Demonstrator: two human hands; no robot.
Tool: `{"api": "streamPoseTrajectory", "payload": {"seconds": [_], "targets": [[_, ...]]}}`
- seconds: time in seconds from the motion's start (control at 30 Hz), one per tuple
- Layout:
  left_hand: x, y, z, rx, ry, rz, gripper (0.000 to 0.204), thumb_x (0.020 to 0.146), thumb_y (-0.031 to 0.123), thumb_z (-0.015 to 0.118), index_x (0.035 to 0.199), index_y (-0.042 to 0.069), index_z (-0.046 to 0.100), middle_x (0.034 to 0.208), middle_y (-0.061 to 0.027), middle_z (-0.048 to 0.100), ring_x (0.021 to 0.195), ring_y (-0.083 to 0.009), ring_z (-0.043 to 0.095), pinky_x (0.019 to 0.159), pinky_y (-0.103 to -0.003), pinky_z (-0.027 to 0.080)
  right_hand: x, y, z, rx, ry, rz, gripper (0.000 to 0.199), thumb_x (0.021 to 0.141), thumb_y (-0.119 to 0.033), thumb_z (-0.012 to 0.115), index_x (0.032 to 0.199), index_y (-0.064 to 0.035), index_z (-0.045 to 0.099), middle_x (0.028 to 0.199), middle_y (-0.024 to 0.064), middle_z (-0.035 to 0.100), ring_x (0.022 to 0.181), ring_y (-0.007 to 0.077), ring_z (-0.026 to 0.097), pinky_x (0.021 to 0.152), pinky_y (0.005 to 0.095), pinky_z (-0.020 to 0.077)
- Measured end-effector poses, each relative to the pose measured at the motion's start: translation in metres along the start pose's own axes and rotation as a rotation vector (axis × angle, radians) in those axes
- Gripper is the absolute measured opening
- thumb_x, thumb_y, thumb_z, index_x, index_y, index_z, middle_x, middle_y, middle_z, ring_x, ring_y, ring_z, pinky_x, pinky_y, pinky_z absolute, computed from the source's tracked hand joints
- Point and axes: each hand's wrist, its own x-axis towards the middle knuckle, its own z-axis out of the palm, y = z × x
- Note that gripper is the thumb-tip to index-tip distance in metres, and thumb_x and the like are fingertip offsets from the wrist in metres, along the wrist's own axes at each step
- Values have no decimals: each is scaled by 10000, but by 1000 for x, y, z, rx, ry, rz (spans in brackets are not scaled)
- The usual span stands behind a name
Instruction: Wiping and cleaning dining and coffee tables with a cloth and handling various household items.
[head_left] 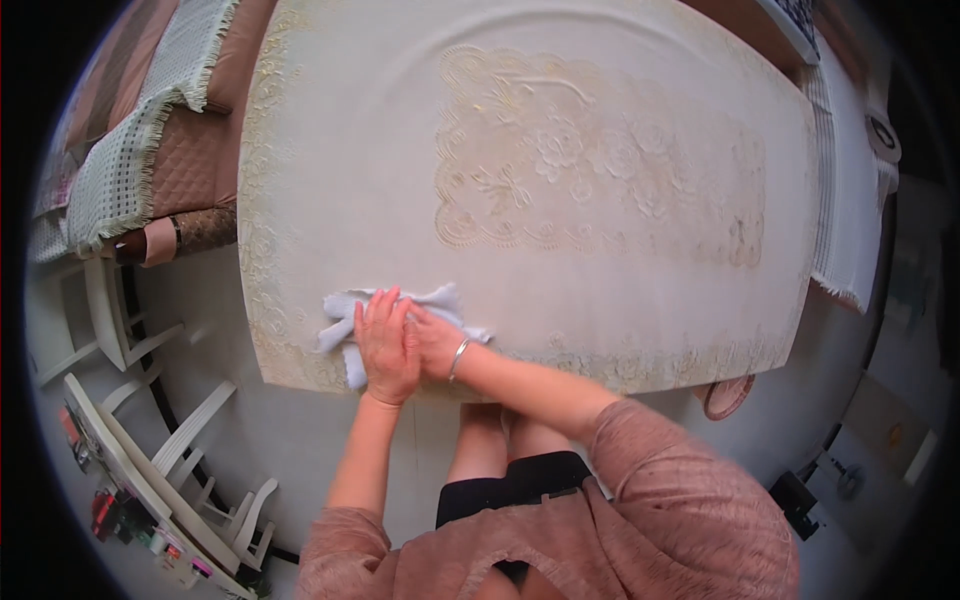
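A crumpled white cloth (pixel 440 300) lies near the front edge of a large table, left of its middle. My left hand (pixel 387 345) presses down on it, fingers stretched out flat and pointing away from me. Against it rests my right hand (pixel 433 342), a silver bangle at the wrist; most of its fingers are hidden beneath the left hand. Both palms are hidden, so I cannot see any grip on the cloth. The pale tabletop cover (pixel 350 180) has a yellowish floral border and a raised rose panel (pixel 600 160) in the middle.
A brown quilted sofa (pixel 190 160) with a fringed throw stands at the left. White chairs (pixel 190 430) and a shelf (pixel 130 460) with small items are at lower left. A round stool (pixel 728 398) shows beyond the front right edge. A white-draped seat (pixel 840 200) stands right.
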Motion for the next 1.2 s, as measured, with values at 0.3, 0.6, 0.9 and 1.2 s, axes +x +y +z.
{"api": "streamPoseTrajectory", "payload": {"seconds": [0.3,0.6,0.9,1.2], "targets": [[-24,13,58,295,-255,-11,463,812,268,424,1242,117,341,1327,-86,247,1240,-289,172,993,-483,72,-265,144,-201,-912,510,1164,421,796,-331,447,1159,-117,439,1193,74,433,1131,285,359,927,384,303],[-26,14,81,486,-243,20,549,822,369,361,1291,112,236,1355,-78,183,1256,-275,125,997,-472,35,-249,105,-127,-1254,119,1652,368,824,-266,371,1064,4,444,1071,111,470,980,281,452,830,421,361],[-34,-2,72,575,-283,-38,573,811,386,365,1296,114,227,1375,-50,128,1273,-231,69,1002,-474,10,-260,14,-86,-529,227,534,483,627,-264,593,1091,-162,503,1103,80,490,1081,268,411,942,442,277],[-35,-3,70,480,-249,-23,572,819,369,363,1282,58,237,1360,-88,169,1265,-259,100,1000,-470,22,-249,92,-175,-783,596,1808,396,844,-341,305,1143,-125,451,1153,131,446,1135,269,342,945,372,283]]}}
